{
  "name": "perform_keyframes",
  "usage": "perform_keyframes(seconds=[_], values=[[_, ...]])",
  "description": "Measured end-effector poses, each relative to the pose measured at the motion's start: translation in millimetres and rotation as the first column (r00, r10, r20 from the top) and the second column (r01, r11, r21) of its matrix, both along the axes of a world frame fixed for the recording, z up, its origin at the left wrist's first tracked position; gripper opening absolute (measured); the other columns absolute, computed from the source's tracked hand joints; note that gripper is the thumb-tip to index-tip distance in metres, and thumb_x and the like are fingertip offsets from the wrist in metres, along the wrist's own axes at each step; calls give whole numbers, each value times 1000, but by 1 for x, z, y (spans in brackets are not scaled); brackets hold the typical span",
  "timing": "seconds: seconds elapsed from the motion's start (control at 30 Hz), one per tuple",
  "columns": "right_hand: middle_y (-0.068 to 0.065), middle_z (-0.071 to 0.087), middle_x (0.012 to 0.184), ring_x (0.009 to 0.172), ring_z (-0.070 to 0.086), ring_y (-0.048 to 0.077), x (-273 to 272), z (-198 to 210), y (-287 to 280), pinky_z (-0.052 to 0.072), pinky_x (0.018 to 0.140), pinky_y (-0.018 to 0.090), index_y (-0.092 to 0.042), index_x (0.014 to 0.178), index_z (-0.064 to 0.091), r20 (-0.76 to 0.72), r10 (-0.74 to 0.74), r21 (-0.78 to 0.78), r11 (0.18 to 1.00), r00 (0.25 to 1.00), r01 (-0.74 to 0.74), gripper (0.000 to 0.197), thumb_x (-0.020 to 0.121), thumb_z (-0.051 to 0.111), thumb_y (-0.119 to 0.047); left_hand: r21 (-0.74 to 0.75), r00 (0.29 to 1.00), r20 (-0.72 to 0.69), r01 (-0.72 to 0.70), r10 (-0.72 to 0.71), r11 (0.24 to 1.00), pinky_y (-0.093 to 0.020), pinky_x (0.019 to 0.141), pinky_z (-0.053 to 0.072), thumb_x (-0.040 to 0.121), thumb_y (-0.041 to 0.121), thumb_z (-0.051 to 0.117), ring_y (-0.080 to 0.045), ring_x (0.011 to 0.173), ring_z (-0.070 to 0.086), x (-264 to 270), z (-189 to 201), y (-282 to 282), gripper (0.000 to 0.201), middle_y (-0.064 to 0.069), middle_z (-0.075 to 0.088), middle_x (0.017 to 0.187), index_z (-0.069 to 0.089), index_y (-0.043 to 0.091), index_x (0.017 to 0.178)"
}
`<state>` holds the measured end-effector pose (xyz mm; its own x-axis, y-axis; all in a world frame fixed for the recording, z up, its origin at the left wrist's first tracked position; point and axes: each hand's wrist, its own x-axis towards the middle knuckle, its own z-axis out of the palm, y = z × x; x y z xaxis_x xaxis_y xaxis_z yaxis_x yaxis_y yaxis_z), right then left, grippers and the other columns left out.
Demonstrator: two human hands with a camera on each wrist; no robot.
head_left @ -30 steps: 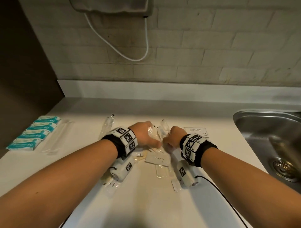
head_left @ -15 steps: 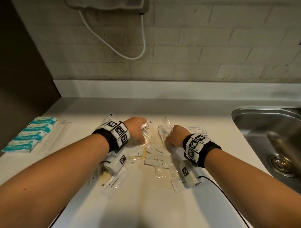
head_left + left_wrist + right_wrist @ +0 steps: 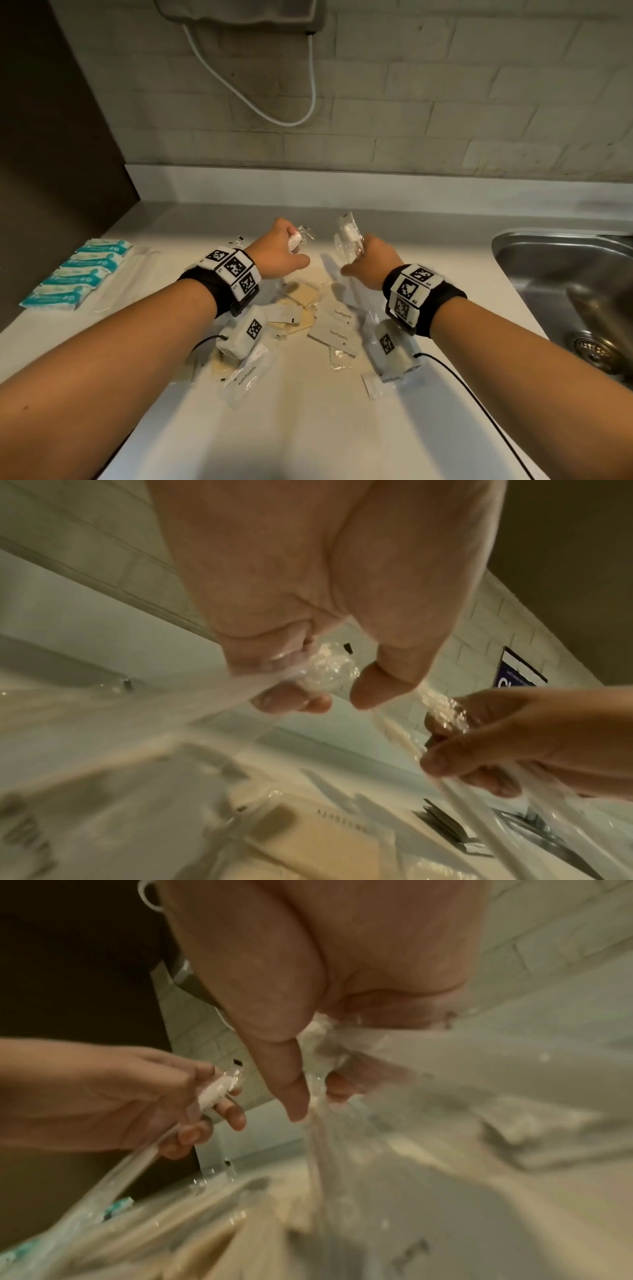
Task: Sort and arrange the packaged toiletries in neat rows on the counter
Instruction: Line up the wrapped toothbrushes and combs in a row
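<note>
My left hand [image 3: 281, 254] grips a toothbrush in clear wrap [image 3: 296, 241], bristle head up, raised above the counter; the right wrist view shows the same brush [image 3: 216, 1093] between its fingers. My right hand [image 3: 372, 263] grips a second clear-wrapped toothbrush [image 3: 348, 235], which the right wrist view shows as blurred wrap [image 3: 318, 1047] trailing down under the fingers. Below and between my hands lies a loose pile of white toothpaste sachets [image 3: 337, 334] and pale yellow soap packets [image 3: 303, 295]. A row of teal packets [image 3: 80, 274] lies at the far left, with clear-wrapped toothbrushes [image 3: 127, 278] beside it.
A steel sink [image 3: 561, 274] is set into the white counter [image 3: 308, 428] on the right. A brick wall with a hanging white cable [image 3: 260, 109] stands behind. A dark panel [image 3: 51, 154] bounds the left side. Black wrist-camera cables [image 3: 479, 404] trail over the counter.
Both hands have risen from the pile, moved apart and farther back, each carrying a wrapped toothbrush. The sachets beneath them are now uncovered.
</note>
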<state>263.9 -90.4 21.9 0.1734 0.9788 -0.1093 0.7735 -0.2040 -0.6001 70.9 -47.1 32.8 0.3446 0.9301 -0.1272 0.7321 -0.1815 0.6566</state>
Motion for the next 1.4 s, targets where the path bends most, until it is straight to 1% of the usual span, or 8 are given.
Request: perform_keyframes(seconds=[0.2, 0.37, 0.57, 0.73, 0.87, 1.2, 1.3, 1.4], values=[[1, 56, 86, 71, 54, 16, -8, 47, -7, 39, 52, 22, -11, 109, 45, -48, 78, 229, 971, 996, -66, 39, 82, 71, -24, 105, 990, 123, -87, 74, 991, -29, 57, 38, 89, 2, 51, -21, 72, 49, -5, 7, -14, 27, -11, 52, 93, 30, 13, 103], [-2, 56, 78, 64, 53, 10, -31, 67, -14, 39, 51, 21, -13, 101, 46, -112, 157, 285, 951, 981, -120, 33, 82, 71, -22, 181, 948, 288, -195, 138, 964, -40, 67, 47, 90, 10, 54, -26, 74, 56, -18, 23, -17, 18, -15, 60, 90, 39, 13, 99], [2, 60, 88, 72, 56, 15, -76, 55, -9, 40, 55, 24, -12, 106, 49, -135, 215, 190, 964, 967, -188, 41, 78, 75, -28, 231, 870, 441, -348, 221, 909, -29, 72, 47, 79, 8, 71, -16, 76, 57, -71, 41, -5, 32, 8, 54, 84, 48, 16, 101], [-3, 55, 83, 73, 55, 15, -127, 42, 9, 38, 56, 23, -13, 108, 49, -160, 230, 162, 965, 960, -205, 43, 78, 76, -28, 147, 817, 455, -462, 355, 875, -37, 83, 52, 79, 8, 73, -24, 90, 62, -146, 45, 4, 43, -3, 60, 95, 51, 8, 116], [1, 56, 87, 79, 55, 19, -171, 40, 27, 36, 55, 23, -14, 99, 49, -139, 242, 143, 964, 960, -223, 39, 78, 75, -32, 89, 794, 430, -510, 429, 856, -49, 90, 53, 78, 8, 75, -29, 96, 64, -198, 42, 8, 43, -6, 62, 95, 50, 10, 114], [4, 53, 81, 64, 50, 16, -250, 22, 68, 34, 50, 24, -11, 95, 50, -145, 95, -50, 993, 985, -103, 40, 78, 75, -37, 49, 750, 478, -544, 458, 838, -37, 86, 52, 82, 14, 74, -20, 82, 61, -243, 20, 38, 35, -10, 64, 92, 50, 11, 108], [4, 54, 82, 68, 52, 19, -263, 12, 78, 33, 48, 24, -10, 93, 50, -79, 73, -122, 989, 994, -83, 40, 78, 74, -38, 8, 793, 426, -484, 434, 875, -30, 77, 49, 81, 14, 76, -17, 78, 59, -233, 6, 49, 34, 1, 60, 79, 51, 14, 104], [6, 60, 91, 79, 57, 22, -269, 0, 86, 38, 52, 23, -7, 102, 58, -30, 55, -171, 984, 998, -60, 43, 77, 75, -38, -39, 849, 331, -423, 411, 905, -25, 73, 45, 80, 14, 76, -19, 84, 62, -228, -9, 59, 32, -2, 64, 85, 56, 12, 105]])
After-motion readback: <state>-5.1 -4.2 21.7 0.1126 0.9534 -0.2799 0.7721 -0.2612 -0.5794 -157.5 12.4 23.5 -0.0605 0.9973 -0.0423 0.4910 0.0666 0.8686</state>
